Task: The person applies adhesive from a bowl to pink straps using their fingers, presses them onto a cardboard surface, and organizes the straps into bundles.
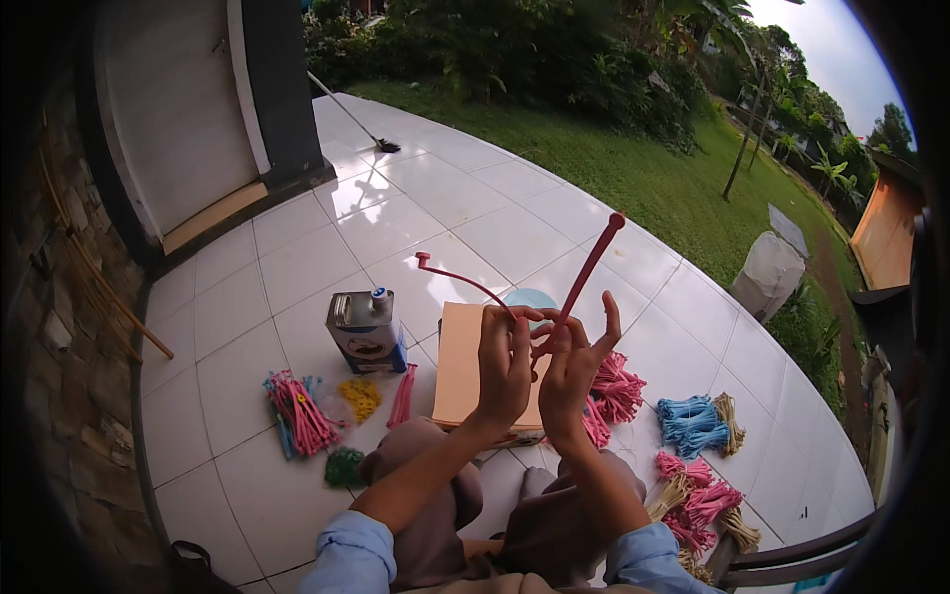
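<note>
Both hands are raised in front of me over a peach-coloured board (458, 361). My left hand (505, 376) pinches a thin, curved dark pink strand (463, 278) with a small knob at its free end. In my right hand (574, 381) a thicker dark pink stick (593, 262) is gripped, its rounded end pointing up and away. One finger of that hand stands out straight. The two pieces meet between my fingertips, where I cannot tell whether they are joined. Part of a light blue round thing (531, 297) shows behind my hands.
A blue-and-white metal can (367, 335) stands left of the board. Around it lie pink stick bundles (299, 411), yellow pieces (360, 398) and green pieces (343, 467). To the right are pink bundles (620, 386), blue bundles (691, 424) and beige bundles (730, 426) on white tiles.
</note>
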A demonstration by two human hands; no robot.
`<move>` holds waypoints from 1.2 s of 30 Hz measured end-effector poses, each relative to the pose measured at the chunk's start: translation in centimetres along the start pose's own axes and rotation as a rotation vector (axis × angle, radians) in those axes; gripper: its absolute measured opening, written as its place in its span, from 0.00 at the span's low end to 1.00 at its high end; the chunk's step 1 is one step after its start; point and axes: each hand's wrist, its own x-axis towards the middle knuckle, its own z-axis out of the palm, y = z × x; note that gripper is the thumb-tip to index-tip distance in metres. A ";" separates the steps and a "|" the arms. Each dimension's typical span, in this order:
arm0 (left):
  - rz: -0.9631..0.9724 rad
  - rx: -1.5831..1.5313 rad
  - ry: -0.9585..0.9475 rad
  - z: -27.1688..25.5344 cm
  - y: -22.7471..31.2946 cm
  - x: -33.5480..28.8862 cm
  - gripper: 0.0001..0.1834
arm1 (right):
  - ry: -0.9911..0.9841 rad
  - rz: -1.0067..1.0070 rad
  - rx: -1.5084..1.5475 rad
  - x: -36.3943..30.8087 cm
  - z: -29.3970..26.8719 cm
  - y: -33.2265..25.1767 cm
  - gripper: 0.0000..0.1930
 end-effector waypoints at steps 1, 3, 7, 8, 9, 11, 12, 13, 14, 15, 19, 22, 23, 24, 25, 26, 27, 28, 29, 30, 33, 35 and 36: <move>-0.059 -0.207 0.047 0.0 0.3 0.4 0.18 | -0.017 -0.024 -0.028 -0.2 -0.1 -0.2 0.27; 0.000 -0.031 0.036 -1.5 0.5 1.4 0.18 | -0.041 -0.079 -0.084 -0.7 0.0 0.4 0.28; 0.031 -0.049 -0.178 -2.2 -0.8 1.6 0.17 | 0.020 -0.229 -0.195 -0.8 0.4 0.5 0.29; 0.043 -0.093 -0.183 -2.0 -1.2 1.3 0.17 | 0.088 -0.125 -0.064 -0.6 0.6 -0.1 0.29; 0.059 -0.137 -0.189 -2.0 -1.3 1.2 0.17 | 0.158 -0.023 0.068 -0.3 0.8 -0.5 0.29; 0.005 -0.121 -0.163 -2.5 -1.0 1.0 0.16 | 0.186 -0.060 0.080 0.0 0.3 0.0 0.29; -0.043 -0.115 -0.141 -2.4 -0.8 1.1 0.15 | 0.175 -0.024 0.045 0.0 -0.3 -0.5 0.29; -0.041 -0.119 -0.134 -2.6 -0.9 1.3 0.15 | 0.164 0.013 0.010 0.0 -0.6 -0.8 0.30; -0.041 -0.182 -0.117 -2.9 -0.9 1.8 0.15 | 0.203 -0.062 -0.013 0.1 -0.7 -0.3 0.30; -0.047 -0.237 -0.096 -3.4 -0.9 2.1 0.15 | 0.196 -0.054 -0.013 0.0 -0.9 -0.2 0.30; 0.002 -0.268 -0.092 -4.9 -0.5 2.8 0.15 | 0.180 -0.048 -0.137 0.2 -2.7 -0.8 0.31; -0.068 -0.229 -0.245 -5.5 0.0 2.8 0.18 | 0.045 -0.048 -0.391 1.3 -5.0 -0.9 0.32; -0.033 -0.211 -0.229 -6.3 0.2 2.7 0.20 | 0.051 -0.026 -0.384 1.9 -5.8 -0.5 0.32; 0.085 -0.141 -0.074 -7.3 -0.1 3.0 0.20 | -0.039 0.009 -0.479 2.7 -6.5 -0.6 0.32; 0.198 -0.101 0.070 -7.5 -0.6 3.6 0.21 | -0.118 0.041 -0.602 3.7 -7.9 -1.2 0.33; 0.348 0.086 0.075 -8.0 -0.9 4.3 0.21 | -0.199 0.055 -0.672 4.9 -9.1 -1.4 0.35; 0.500 0.262 0.079 -8.1 -0.9 5.2 0.21 | -0.263 0.088 -0.672 5.9 -10.0 -1.8 0.38; 0.570 0.391 -0.082 -7.5 -0.6 5.8 0.20 | -0.349 0.139 -0.714 6.8 -10.5 -2.1 0.41; 0.569 0.507 -0.334 -6.3 0.3 6.2 0.19 | -0.435 0.193 -0.752 7.6 -10.9 -2.3 0.43; 0.658 0.626 -0.460 -5.0 -0.5 6.6 0.19 | -0.510 0.236 -0.748 8.2 -11.1 -1.6 0.44; 0.749 0.849 -0.661 -1.9 -4.6 6.8 0.18 | -0.655 0.303 -0.695 9.4 -12.0 1.2 0.46; 0.751 0.950 -0.739 -1.2 -8.2 6.5 0.18 | -0.750 0.329 -0.609 9.7 -12.6 3.4 0.47; 0.644 0.973 -0.793 -1.2 -9.8 5.9 0.17 | -0.805 0.388 -0.639 9.9 -13.1 4.3 0.48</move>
